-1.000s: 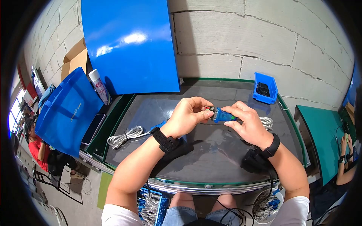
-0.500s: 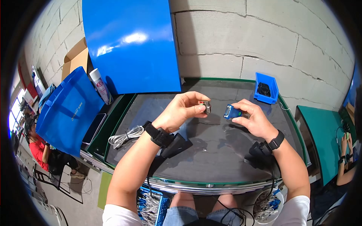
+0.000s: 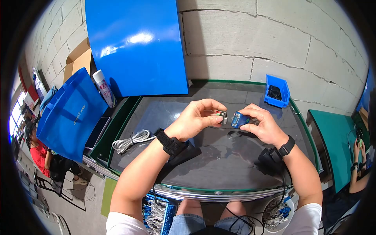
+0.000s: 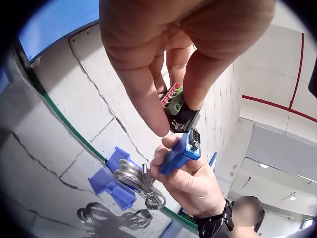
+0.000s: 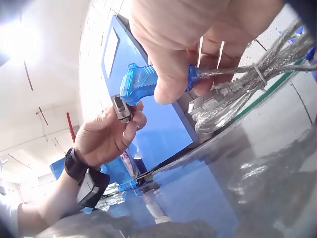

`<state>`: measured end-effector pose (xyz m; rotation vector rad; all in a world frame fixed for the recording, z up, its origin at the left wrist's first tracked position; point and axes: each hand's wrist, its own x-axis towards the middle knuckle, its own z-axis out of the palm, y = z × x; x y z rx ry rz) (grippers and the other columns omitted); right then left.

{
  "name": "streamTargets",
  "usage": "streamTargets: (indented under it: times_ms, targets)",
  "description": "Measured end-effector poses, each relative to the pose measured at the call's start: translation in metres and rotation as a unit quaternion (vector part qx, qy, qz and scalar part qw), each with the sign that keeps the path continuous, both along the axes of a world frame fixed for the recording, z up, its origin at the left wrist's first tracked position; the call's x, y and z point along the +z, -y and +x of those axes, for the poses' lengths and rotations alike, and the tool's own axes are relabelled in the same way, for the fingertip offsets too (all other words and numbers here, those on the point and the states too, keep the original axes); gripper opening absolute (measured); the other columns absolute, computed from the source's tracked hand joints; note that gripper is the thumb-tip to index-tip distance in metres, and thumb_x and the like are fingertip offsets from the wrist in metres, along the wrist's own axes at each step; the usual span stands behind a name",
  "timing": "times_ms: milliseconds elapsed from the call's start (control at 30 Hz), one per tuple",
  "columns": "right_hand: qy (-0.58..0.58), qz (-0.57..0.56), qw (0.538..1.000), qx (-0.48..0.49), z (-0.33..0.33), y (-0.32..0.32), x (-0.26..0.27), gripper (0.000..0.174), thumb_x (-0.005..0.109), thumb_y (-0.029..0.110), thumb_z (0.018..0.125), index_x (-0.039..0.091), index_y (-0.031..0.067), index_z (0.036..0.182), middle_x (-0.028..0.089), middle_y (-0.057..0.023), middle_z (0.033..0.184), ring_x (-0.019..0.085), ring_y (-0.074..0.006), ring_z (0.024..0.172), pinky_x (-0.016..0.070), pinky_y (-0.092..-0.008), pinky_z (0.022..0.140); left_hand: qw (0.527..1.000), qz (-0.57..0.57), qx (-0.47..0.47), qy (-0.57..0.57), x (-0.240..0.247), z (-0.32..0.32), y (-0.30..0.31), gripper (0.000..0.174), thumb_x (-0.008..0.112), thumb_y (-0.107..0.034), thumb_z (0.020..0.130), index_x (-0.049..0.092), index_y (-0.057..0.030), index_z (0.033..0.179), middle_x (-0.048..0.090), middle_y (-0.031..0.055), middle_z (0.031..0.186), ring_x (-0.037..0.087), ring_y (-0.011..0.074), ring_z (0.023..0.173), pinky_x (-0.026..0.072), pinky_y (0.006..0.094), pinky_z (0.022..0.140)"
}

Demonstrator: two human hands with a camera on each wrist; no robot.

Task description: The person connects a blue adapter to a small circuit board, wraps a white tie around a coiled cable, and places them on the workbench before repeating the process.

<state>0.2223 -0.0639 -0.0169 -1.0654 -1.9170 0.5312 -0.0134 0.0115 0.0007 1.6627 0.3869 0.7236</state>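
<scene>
My left hand (image 3: 197,117) pinches a small screw-terminal adapter (image 4: 173,106) between thumb and fingertips; it has green terminals, a red-labelled strip and a metal D-shaped connector. My right hand (image 3: 262,123) grips the translucent blue serial plug (image 5: 141,83) of a cable, its metal end turned toward the adapter. A narrow gap separates the two connectors in the head view, above the dark tabletop (image 3: 211,168). From the plug, a silvery cable bundle (image 5: 237,91) with a USB end hangs beside the right hand.
Another coiled silvery cable (image 3: 131,143) lies at the table's left. A blue bin (image 3: 277,92) with a black item stands at the back right. Left of the table are a blue bag (image 3: 74,113) and spray can (image 3: 104,90). Below, a blue basket (image 3: 170,219) and white bucket (image 3: 290,221) hold cables.
One second ago the adapter and blue plug were together. They were apart half a second ago, and now the left hand has moved right, bringing the adapter nearer the plug again.
</scene>
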Motion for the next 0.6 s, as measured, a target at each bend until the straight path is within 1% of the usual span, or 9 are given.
streamTargets:
  times_ms: [67, 167, 433, 600]
  targets:
    - [-0.004, 0.003, 1.000, 0.002, -0.0006, 0.0000, -0.0003, 0.034, 0.068, 0.001, 0.076, 0.062, 0.0029, 0.109, 0.058, -0.0050, 0.096, 0.057, -0.0163, 0.089, 0.0466, -0.0280, 0.079, 1.000, -0.001, 0.002, 0.007, 0.0000, 0.0007, 0.0008, 0.026, 0.065, -0.007, 0.084, 0.058, 0.0000, 0.109, 0.063, 0.0060, 0.094, 0.063, 0.0138, 0.086, 0.0533, 0.0291, 0.080]
    - [0.023, 0.025, 0.999, -0.002, -0.0015, 0.0008, 0.0011, 0.035, 0.069, 0.001, 0.075, 0.062, 0.0029, 0.109, 0.058, -0.0053, 0.095, 0.058, -0.0169, 0.088, 0.0467, -0.0278, 0.079, 1.000, -0.003, 0.007, 0.010, 0.0001, 0.0012, 0.0011, 0.026, 0.065, -0.007, 0.085, 0.057, -0.0005, 0.109, 0.063, 0.0053, 0.092, 0.062, 0.0134, 0.085, 0.0534, 0.0287, 0.080]
    - [0.052, 0.070, 0.996, 0.007, -0.0081, 0.0046, 0.0037, 0.037, 0.071, 0.001, 0.074, 0.063, 0.0036, 0.110, 0.058, -0.0069, 0.092, 0.058, -0.0174, 0.082, 0.0473, -0.0277, 0.073, 1.000, 0.000, -0.017, 0.005, -0.0002, 0.0019, 0.0027, 0.025, 0.061, -0.006, 0.086, 0.056, -0.0013, 0.110, 0.063, 0.0056, 0.095, 0.062, 0.0128, 0.088, 0.0526, 0.0284, 0.081]
    - [0.056, 0.078, 0.995, 0.004, -0.0084, 0.0049, 0.0031, 0.038, 0.071, 0.002, 0.074, 0.063, 0.0041, 0.111, 0.058, -0.0070, 0.091, 0.058, -0.0173, 0.081, 0.0477, -0.0275, 0.071, 1.000, 0.006, -0.028, 0.006, -0.0012, 0.0023, 0.0027, 0.024, 0.061, -0.005, 0.087, 0.056, -0.0012, 0.110, 0.063, 0.0056, 0.095, 0.061, 0.0127, 0.089, 0.0525, 0.0284, 0.081]
